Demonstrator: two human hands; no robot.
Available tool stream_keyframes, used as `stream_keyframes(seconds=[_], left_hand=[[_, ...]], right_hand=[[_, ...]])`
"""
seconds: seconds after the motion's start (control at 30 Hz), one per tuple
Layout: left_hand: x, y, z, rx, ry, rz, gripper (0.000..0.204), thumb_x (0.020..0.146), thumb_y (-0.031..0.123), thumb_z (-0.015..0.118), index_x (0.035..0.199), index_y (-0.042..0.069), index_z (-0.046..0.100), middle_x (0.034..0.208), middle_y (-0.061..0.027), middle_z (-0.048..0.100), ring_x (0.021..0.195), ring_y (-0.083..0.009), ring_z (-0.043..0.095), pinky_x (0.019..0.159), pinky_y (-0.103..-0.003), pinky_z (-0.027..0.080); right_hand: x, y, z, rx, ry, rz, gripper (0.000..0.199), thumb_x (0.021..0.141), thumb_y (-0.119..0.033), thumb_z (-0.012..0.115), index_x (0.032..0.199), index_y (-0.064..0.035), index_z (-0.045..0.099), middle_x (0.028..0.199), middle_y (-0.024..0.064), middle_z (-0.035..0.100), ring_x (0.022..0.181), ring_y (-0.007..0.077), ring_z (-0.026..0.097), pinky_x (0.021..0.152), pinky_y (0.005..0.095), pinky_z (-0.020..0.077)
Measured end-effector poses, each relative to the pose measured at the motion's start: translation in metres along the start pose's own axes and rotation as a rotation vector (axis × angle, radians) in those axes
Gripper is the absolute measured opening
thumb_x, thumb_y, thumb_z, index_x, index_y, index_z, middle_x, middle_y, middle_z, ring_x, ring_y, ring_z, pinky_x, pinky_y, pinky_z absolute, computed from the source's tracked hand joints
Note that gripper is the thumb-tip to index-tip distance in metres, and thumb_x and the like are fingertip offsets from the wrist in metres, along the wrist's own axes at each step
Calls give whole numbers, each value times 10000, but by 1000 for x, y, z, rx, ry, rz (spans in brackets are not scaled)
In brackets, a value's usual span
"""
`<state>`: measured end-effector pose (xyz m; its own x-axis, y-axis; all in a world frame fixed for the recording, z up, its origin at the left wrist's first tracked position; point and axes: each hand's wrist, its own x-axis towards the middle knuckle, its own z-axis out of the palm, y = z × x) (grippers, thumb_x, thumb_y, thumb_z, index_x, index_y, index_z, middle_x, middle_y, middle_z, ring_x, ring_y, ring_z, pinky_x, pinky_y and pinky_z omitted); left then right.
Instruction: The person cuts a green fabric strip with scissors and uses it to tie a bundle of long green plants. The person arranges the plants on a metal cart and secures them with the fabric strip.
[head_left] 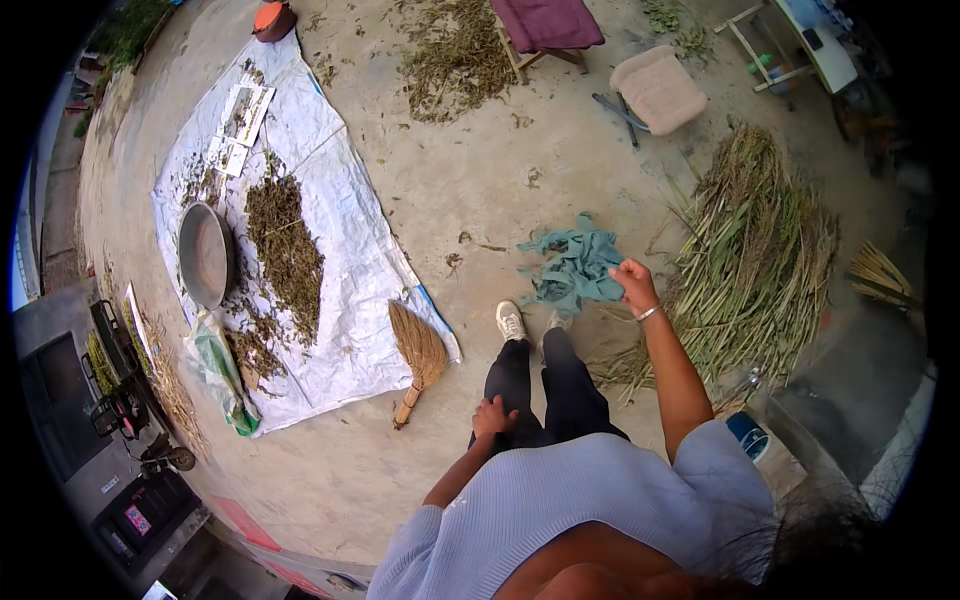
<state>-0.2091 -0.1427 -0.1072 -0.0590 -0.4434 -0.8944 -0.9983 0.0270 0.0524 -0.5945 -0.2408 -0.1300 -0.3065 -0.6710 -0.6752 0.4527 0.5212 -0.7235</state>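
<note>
Resting left grip (pixel 494 418) on thigh (pixel 529 424) — closure unclear | pinching teal cloth (pixel 575 264) in right grip (pixel 632 284) | hold clear of stalks (pixel 755 265) right of grip

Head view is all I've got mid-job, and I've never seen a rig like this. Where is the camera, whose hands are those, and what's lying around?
There is no machine here: a person works with two bare hands. The single picture comes from a wide fisheye camera on their head, looking down, so straight edges bend near the rim.

The right hand appears to grip the right edge of a crumpled teal cloth. The left hand rests on the left thigh.

On the ground, to the left, lies a white sheet bearing a metal basin and dried plants. A broom lies across its edge. Cut stalks are heaped to the right.
</note>
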Motion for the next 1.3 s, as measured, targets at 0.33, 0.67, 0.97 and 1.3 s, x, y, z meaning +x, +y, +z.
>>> stream_keyframes(seconds=[0.33,0.67,0.97,1.3], left_hand=[[41,-21,-75,-527,337,154,470,716,397,657,977,8,623,921,-211,633,915,-339,599,797,-404,472],[-17,68,-210,-878,338,731,312,749,201,703,938,-23,599,811,-88,638,691,-152,627,614,-266,504],[-182,181,-309,-359,815,1493,772,657,226,776,1292,41,377,1215,-158,501,1076,-277,511,796,-343,476],[-220,171,-408,-202,1102,1382,166,648,133,706,781,77,625,700,-92,561,652,-279,567,553,-363,439]], right_hand=[[-167,-157,26,77,105,-334,139,836,-118,596,735,-109,501,596,-58,449,439,32,359,410,189,317],[-255,-253,28,43,76,-645,122,810,-142,640,780,-39,582,654,-40,520,486,40,449,440,195,378],[-313,-286,84,185,-294,-781,257,857,-54,536,1095,43,537,722,26,578,616,78,541,546,201,435],[-288,-286,88,-257,248,-925,112,792,-22,572,882,32,613,669,39,622,511,57,542,478,207,435]])
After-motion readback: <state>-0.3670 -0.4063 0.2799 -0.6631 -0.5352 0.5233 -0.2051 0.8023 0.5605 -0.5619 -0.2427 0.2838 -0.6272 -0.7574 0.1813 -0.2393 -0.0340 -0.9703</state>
